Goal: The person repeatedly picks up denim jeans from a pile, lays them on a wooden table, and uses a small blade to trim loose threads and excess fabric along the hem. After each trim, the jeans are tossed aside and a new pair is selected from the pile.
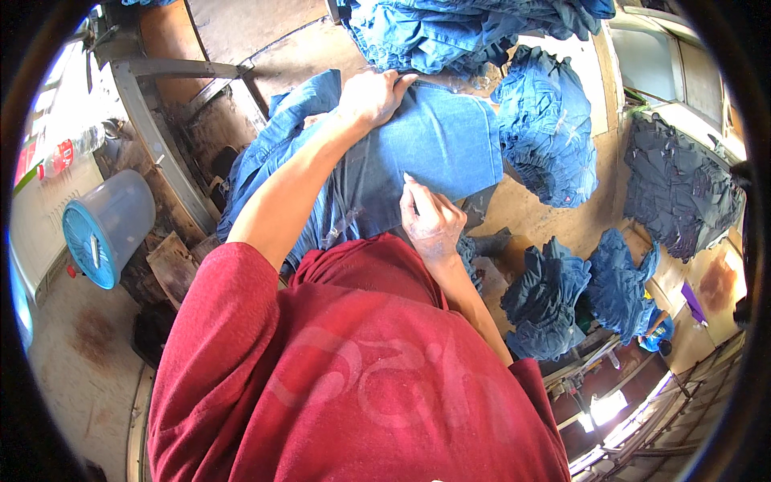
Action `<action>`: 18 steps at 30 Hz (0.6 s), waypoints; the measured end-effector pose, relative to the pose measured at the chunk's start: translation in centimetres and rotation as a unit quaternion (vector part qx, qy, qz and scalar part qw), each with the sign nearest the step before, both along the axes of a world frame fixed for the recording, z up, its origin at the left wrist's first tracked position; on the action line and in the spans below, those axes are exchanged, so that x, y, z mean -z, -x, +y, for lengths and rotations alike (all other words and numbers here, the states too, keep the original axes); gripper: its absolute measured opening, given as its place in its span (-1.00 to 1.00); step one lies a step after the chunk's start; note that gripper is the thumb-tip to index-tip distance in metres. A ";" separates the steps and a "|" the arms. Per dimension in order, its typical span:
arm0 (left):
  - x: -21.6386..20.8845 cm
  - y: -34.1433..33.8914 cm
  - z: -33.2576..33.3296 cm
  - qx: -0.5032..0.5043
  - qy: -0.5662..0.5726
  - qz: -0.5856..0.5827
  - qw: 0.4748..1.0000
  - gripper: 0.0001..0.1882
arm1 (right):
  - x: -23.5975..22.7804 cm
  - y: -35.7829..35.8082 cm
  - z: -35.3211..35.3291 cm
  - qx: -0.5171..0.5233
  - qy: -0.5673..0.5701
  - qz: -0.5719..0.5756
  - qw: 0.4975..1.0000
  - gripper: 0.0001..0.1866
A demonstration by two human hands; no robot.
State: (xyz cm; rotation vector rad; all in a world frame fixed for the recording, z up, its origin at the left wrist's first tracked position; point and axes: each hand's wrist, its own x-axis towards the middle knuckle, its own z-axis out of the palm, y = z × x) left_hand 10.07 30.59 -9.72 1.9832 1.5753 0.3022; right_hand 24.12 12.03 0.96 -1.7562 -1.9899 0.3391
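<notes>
A pair of blue jeans (434, 145) lies across my front, one leg smoothed out flat toward the right and the rest bunched to the left. My left hand (376, 98) is at the far edge of the denim, its fingers curled over the cloth and the thumb pointing right. Close to the near edge of the same leg, my right hand (434, 221) is closed in a pinch just above the fabric. Whatever sits between its fingertips, if anything, is too small to make out. A scrap of clear plastic (344, 226) rests on the denim near my shirt.
A heap of blue denim (450, 32) lies beyond my hands, with a gathered bundle (550, 128) to its right. Dark garments (679, 185) and more denim bundles (546, 301) are farther right. To the left stand a metal frame (161, 153) and a translucent blue-lidded tub (112, 225).
</notes>
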 end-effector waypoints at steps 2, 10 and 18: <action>0.0 0.0 0.0 -0.002 -0.010 -0.004 1.000 -0.42 | -0.2 0.0 0.0 -0.008 0.024 -0.023 0.999 -0.84; 0.0 0.0 0.1 0.003 0.009 0.012 1.000 -0.42 | -0.7 -0.8 -1.7 0.014 0.042 0.016 0.999 -0.84; 0.3 0.0 0.0 -0.003 -0.015 -0.004 1.000 -0.42 | -0.7 -0.3 -0.6 -0.016 0.027 -0.045 0.998 -0.85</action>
